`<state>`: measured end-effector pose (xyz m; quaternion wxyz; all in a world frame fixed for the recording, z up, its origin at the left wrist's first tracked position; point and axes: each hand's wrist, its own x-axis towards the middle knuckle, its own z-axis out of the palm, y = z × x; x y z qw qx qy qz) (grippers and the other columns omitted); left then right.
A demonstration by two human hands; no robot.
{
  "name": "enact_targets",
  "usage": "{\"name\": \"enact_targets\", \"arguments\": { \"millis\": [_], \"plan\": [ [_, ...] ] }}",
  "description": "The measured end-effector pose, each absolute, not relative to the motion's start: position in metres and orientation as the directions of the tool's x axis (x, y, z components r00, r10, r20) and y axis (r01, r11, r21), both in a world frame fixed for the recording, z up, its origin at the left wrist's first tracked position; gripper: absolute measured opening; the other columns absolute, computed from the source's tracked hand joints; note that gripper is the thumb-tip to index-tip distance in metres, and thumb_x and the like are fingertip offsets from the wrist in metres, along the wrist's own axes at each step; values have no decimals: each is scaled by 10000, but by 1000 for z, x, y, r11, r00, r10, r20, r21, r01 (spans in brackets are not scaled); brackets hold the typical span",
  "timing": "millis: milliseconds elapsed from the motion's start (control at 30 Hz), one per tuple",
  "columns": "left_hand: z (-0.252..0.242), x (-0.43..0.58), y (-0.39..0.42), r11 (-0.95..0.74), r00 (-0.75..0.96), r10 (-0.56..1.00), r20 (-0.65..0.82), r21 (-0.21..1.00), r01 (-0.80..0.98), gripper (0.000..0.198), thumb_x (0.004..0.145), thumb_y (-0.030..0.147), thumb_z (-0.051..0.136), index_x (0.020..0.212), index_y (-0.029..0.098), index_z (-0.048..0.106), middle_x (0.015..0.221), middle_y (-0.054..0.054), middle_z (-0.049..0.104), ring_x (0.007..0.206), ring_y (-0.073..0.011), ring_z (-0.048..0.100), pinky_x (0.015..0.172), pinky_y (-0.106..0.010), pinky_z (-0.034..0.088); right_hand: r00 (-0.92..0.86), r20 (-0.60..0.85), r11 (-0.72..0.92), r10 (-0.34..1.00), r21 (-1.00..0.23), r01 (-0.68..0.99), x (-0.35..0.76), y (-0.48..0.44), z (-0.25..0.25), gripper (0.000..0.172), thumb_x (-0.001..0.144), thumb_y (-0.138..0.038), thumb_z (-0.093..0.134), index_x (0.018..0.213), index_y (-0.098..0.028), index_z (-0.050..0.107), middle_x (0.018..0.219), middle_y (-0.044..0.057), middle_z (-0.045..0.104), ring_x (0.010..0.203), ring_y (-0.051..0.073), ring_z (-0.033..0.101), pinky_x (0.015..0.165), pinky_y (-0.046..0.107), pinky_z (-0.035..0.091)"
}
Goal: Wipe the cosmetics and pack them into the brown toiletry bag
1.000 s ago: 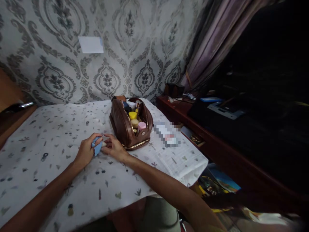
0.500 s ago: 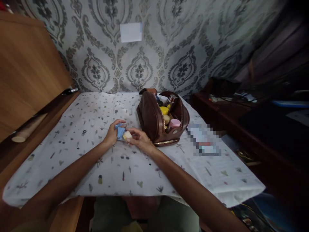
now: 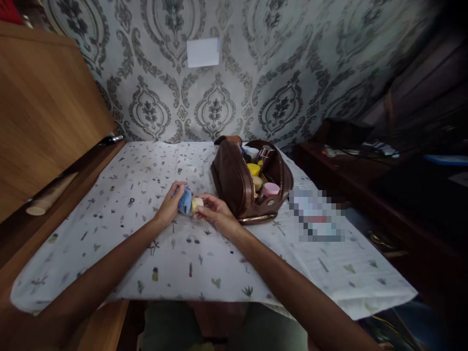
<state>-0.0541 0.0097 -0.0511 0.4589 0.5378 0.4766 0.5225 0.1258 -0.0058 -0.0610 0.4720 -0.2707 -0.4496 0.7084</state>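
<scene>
My left hand (image 3: 168, 207) is closed around a small blue cloth (image 3: 185, 200), which is pressed against a small cream-coloured round container (image 3: 197, 204). My right hand (image 3: 216, 214) pinches that container from the right side. Both hands hover just above the patterned white tablecloth (image 3: 146, 234). Right beside my right hand stands an open brown leather pouch (image 3: 234, 183) with a yellow lid (image 3: 253, 169), a pink lid (image 3: 271, 189) and other small jars showing inside.
A wooden board (image 3: 44, 112) leans at the left, with a wooden stick (image 3: 49, 195) below it. A blurred-out flat item (image 3: 317, 215) lies to the right of the pouch. A dark wooden cabinet (image 3: 365, 185) with clutter stands at the right. Patterned wallpaper is behind.
The camera view swung left and then settled. My hands stayed together at the container, with the blue cloth shifting slightly around it.
</scene>
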Motion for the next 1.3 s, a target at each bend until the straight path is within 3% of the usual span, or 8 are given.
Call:
{"name": "enact_targets", "arguments": {
  "millis": [100, 200, 400, 533, 700, 933, 1067, 1300],
  "plan": [
    [-41, -53, -3, -145, 197, 970, 141, 989, 6, 544, 879, 593, 596, 1286, 244, 504, 1227, -92, 624, 1085, -223, 631, 902, -334, 531, -416, 10, -173, 909, -900, -399, 127, -7, -59, 476, 648, -501, 874, 944, -193, 665, 787, -19, 678, 595, 101, 648, 537, 212, 454],
    [-35, -55, -13, -344, 368, 897, 246, 910, 229, 667, 841, 483, 709, 1406, 260, 435, 1381, -114, 541, 1159, -249, 600, 958, -358, 510, -436, -23, -207, 900, -902, -379, 128, -8, -58, 487, 677, -582, 827, 876, -174, 649, 679, -24, 657, 554, 91, 610, 533, 207, 440],
    [-42, -58, -13, -673, 493, 734, 467, 407, 618, 453, 958, 529, 517, 1269, 199, 512, 1116, -112, 612, 1008, -259, 625, 862, -382, 530, -446, -68, -229, 892, -920, -317, 129, -10, -56, 547, 678, -686, 765, 791, -176, 599, 573, -43, 607, 473, 91, 560, 480, 213, 410],
    [-46, -60, -12, -692, 539, 699, 471, 251, 677, 432, 984, 562, 430, 1166, 188, 545, 981, -82, 631, 808, -223, 645, 678, -317, 511, -441, -75, -216, 894, -936, -279, 129, -11, -55, 562, 672, -708, 753, 757, -179, 583, 544, -51, 590, 437, 86, 545, 439, 203, 374],
    [-46, -59, -13, -647, 497, 744, 447, 298, 702, 376, 952, 564, 481, 1036, 205, 553, 915, -54, 649, 735, -206, 645, 630, -291, 469, -448, -75, -213, 891, -940, -266, 129, -9, -57, 548, 670, -693, 764, 748, -181, 585, 530, -48, 588, 432, 85, 539, 438, 204, 374],
    [-35, -54, -18, -510, 416, 858, 301, 590, 626, 268, 934, 500, 507, 915, 233, 505, 763, 15, 625, 661, -173, 607, 637, -271, 426, -388, 3, -131, 922, -939, -318, 128, -9, -59, 478, 624, -532, 870, 826, -201, 591, 708, -42, 648, 561, 97, 597, 465, 194, 401],
    [-32, -54, -18, -453, 379, 888, 262, 644, 616, 307, 926, 533, 499, 879, 229, 500, 709, 31, 585, 647, -167, 580, 617, -266, 399, -356, 45, -80, 933, -940, -330, 128, -10, -57, 422, 625, -450, 885, 868, -214, 632, 786, -30, 643, 660, 112, 592, 520, 206, 446],
    [-38, -58, -13, -462, 352, 886, 303, 651, 602, 372, 908, 529, 539, 1120, 223, 554, 885, -10, 664, 764, -190, 624, 696, -285, 443, -338, 8, -145, 941, -892, -427, 127, -9, -59, 457, 588, -365, 920, 952, -237, 675, 887, -19, 666, 702, 105, 571, 614, 225, 478]
  ]
}}
